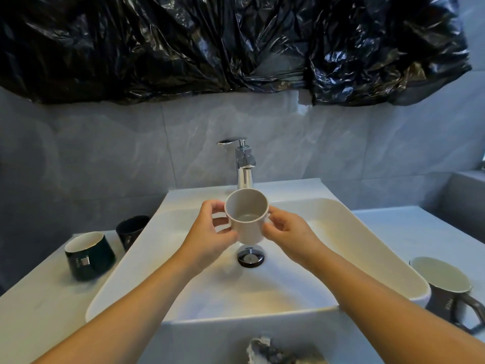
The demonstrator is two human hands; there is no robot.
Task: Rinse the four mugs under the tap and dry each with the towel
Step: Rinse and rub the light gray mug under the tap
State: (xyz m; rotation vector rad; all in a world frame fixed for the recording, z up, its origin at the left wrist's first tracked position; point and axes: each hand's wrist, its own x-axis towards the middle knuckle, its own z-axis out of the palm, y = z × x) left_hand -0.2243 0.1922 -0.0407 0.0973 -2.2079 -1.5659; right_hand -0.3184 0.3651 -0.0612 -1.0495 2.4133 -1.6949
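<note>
Rinse step was in hand: left hand (214,232) and right hand (284,233) both gripped the white mug (246,219) at frame centre, under the tap (245,164) and over the sink (341,222), a little water inside; next move probably called for tipping it out, then the towel (273,350).

Lighting: dim, cool, warmer inside the sink (341,222); glare on black plastic sheet (236,40) and tap (245,164); wide-angle bowing and softness at edges.

Pale beige mug (247,219) over the white basin (367,248). Left of the basin, a dark green mug (89,256) and a black one (131,229); right, a grey mug (443,290). Glossy black plastic (236,43) above grey marbled tiles (105,153).
</note>
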